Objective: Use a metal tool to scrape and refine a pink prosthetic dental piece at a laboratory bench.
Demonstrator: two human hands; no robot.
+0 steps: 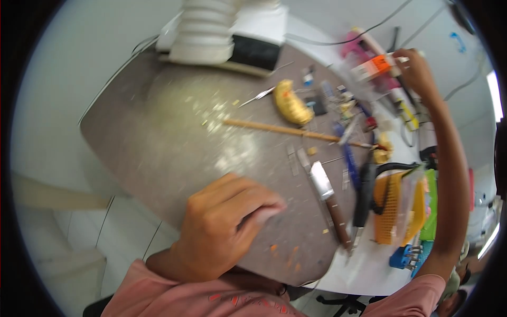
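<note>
My left hand (215,227) hovers over the near edge of the brown table mat, fingers curled in and thumb against them; anything inside the grip is hidden. Stretched out to the far right, my right hand (417,71) is bent at the wrist beside an orange and white box (377,66). Its fingers are smeared, so I cannot tell whether it touches the box. Between the hands lie a yellow banana-shaped piece (292,103) with small red marks, a thin wooden stick (280,128), a metal-tipped carving tool (259,96) and a knife (330,195) with a brown handle.
Pale shavings (216,116) are scattered across the mat (158,158). A white ribbed hose (203,31) rises from a box-shaped unit at the back. Yellow baskets (388,208), a black-handled tool (364,201) and a blue clamp-like item (404,257) crowd the right side.
</note>
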